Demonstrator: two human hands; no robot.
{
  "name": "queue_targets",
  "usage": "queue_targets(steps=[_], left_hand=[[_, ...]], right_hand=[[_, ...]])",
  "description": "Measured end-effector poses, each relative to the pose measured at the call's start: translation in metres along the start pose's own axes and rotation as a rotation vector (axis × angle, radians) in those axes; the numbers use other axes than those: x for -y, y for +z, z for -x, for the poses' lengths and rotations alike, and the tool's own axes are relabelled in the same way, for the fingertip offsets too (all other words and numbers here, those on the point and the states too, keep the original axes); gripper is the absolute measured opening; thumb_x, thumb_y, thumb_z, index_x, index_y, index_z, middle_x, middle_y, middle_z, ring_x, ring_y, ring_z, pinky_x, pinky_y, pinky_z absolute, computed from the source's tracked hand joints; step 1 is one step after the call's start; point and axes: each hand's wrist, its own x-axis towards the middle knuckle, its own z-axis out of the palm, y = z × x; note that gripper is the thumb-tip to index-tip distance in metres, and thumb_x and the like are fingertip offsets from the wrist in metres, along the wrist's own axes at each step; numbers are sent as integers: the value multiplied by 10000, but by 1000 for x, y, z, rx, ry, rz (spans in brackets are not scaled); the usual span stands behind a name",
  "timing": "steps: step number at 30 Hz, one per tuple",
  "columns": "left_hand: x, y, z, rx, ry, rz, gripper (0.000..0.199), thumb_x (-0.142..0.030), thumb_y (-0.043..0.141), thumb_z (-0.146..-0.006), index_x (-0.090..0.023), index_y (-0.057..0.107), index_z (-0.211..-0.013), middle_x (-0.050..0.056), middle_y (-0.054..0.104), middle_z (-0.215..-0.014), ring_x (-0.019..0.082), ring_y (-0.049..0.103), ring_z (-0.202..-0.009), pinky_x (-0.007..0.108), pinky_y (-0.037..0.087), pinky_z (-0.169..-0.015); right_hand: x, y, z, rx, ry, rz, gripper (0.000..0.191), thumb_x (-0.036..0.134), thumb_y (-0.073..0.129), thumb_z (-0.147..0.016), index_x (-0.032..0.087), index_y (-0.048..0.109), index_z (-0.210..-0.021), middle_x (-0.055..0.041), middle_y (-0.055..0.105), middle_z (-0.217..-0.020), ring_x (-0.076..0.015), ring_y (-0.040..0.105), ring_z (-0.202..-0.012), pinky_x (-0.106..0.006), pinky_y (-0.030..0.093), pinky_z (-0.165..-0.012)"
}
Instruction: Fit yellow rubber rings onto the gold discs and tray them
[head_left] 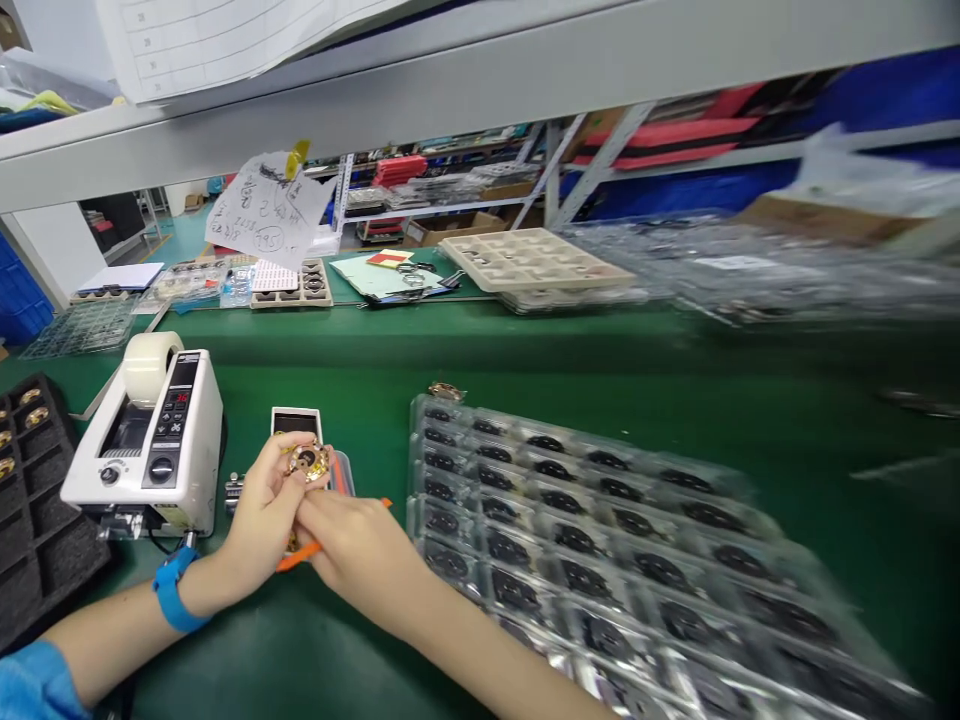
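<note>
A round gold-rimmed part [308, 462] is pinched between the thumb and fingers of my left hand [264, 510], which wears a blue wrist strap [174, 588]. Touching it from the lower right, my right hand [352, 540] is closed, its fingertips hidden; an orange strip [298, 557] shows beneath it, and whether that hand holds it is unclear. Behind the hands lies a small white box [296, 421] with a dark inside. To the right, a clear plastic tray [469, 430] carries rows of black round parts. Another gold part [447, 391] sits at its back left corner.
A white tape dispenser [196, 430] stands left of my hands. Beyond it is a black foam tray [56, 560] with gold parts. A grey shelf beam [480, 85] crosses overhead, with a handwritten paper [262, 215] hanging below. A beige tray [536, 258] rests at the back.
</note>
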Motion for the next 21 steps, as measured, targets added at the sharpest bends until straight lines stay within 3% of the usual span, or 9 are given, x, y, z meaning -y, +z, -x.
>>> queue_targets(steps=[3, 6, 10, 13, 16, 21], left_hand=[[-1, 1, 1, 27, -38, 36, 305, -256, 660, -781, -180, 557, -1057, 65, 714, -995, 233, 666, -1053, 377, 506, -976], [-7, -3, 0, 21, -27, 53, 316, -263, 680, -774, -177, 565, -1056, 71, 724, -1006, 248, 669, -1070, 390, 527, -962], [-18, -10, 0, -8, -69, 67, 323, -262, 678, -790, -172, 568, -1080, 79, 742, -990, 248, 694, -1028, 409, 520, -980], [-22, -10, 0, 7, -128, 75, 331, -247, 710, -769, -167, 575, -1060, 78, 750, -962, 244, 713, -980, 385, 548, -935], [-19, -9, 0, 48, -171, 89, 348, -203, 752, -716, -164, 580, -1016, 57, 751, -887, 231, 732, -910, 331, 575, -858], [-11, -7, 0, 60, -204, 77, 354, -123, 749, -658, -163, 594, -973, 21, 739, -844, 199, 739, -850, 286, 571, -823]], right_hand=[[-3, -6, 5, 89, -19, 53, 189, 10, 503, -711, 191, 556, -714, 1, 634, -663, -130, 566, -579, -233, 354, -513], [-28, -35, 15, 133, 112, 133, 157, 89, 502, -837, 199, 596, -776, 18, 651, -709, -106, 593, -617, -205, 399, -569], [-102, -91, 35, 141, 512, 343, 217, 102, 463, -860, 165, 656, -933, -73, 697, -941, -186, 654, -765, -257, 426, -598], [-158, -120, 53, 242, 779, 471, 192, 145, 500, -871, 128, 691, -884, -130, 699, -949, -252, 666, -785, -293, 416, -568], [-192, -126, 66, 388, 954, 517, 149, 232, 574, -893, 133, 683, -873, -103, 699, -884, -223, 659, -785, -295, 457, -618], [-213, -113, 64, 567, 1129, 519, 260, 394, 570, -936, 146, 639, -970, -43, 659, -950, -155, 635, -833, -340, 530, -761]])
